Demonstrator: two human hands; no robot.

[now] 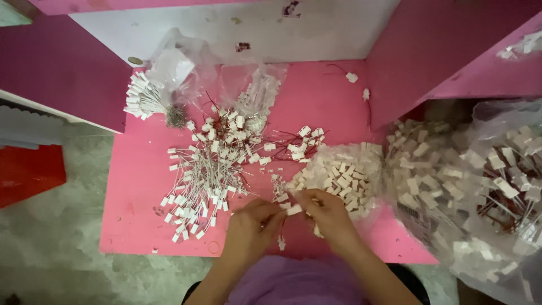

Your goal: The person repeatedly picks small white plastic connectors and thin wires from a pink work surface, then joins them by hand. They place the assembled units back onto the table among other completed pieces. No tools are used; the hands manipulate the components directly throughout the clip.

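Left hand (252,221) and right hand (326,214) both closed, pinching one small white connector (294,209) between fingertips, at near edge of pink desk (135,192). Loose connector pile (339,172) just right; wired pieces (209,169) left. Advised: firm grip, straight alignment.

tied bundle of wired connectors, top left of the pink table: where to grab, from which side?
Probably at the bound waist of the tied bundle, where the wires pinch together before the splayed wire ends. Come from above, fingers across the wires: it lies flat on the pink table, white plugs fanned out left, clear bag close behind. Both hands are busy.
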